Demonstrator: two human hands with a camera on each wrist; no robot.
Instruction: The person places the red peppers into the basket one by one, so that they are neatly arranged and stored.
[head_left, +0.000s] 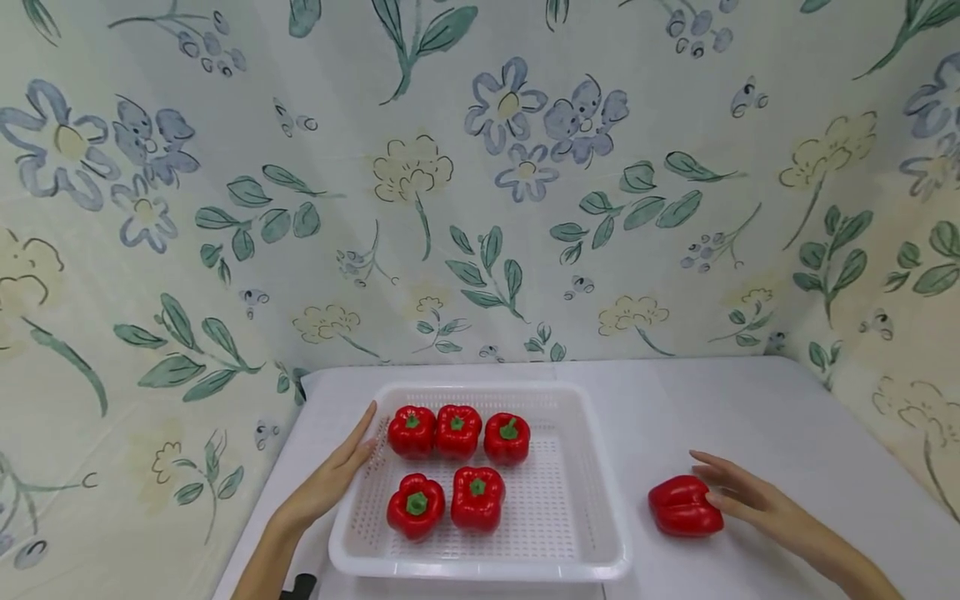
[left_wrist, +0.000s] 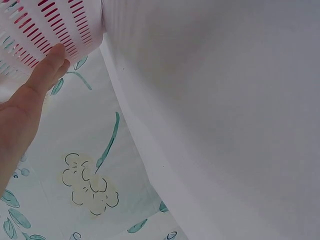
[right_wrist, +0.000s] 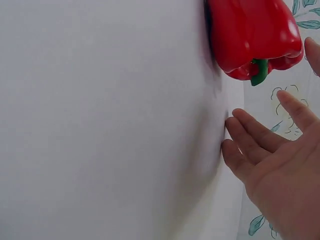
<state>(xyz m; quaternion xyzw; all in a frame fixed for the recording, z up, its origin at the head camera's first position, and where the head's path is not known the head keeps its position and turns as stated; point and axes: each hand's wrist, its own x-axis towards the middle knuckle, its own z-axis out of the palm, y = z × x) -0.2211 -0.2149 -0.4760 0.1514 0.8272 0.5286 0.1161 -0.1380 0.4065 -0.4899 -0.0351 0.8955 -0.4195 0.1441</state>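
Observation:
A white perforated plastic basket (head_left: 555, 492) stands on the table with several red bell peppers (head_left: 507, 439) in it, in two rows towards its left side. My left hand (head_left: 330, 483) rests on the basket's left side with fingers extended; in the left wrist view those fingers (left_wrist: 52, 62) lie against the slotted wall. To the right of the basket, a single red bell pepper (head_left: 684, 507) lies on its side on the table. Close beside it is my right hand (head_left: 750, 500). In the right wrist view its fingers (right_wrist: 255, 135) are spread, apart from the pepper's green stem (right_wrist: 260, 72).
The table (head_left: 720, 408) has a white cover. Floral fabric (head_left: 465, 192) hangs behind it and along both sides. A small black object (head_left: 300, 587) shows at the lower edge near my left forearm.

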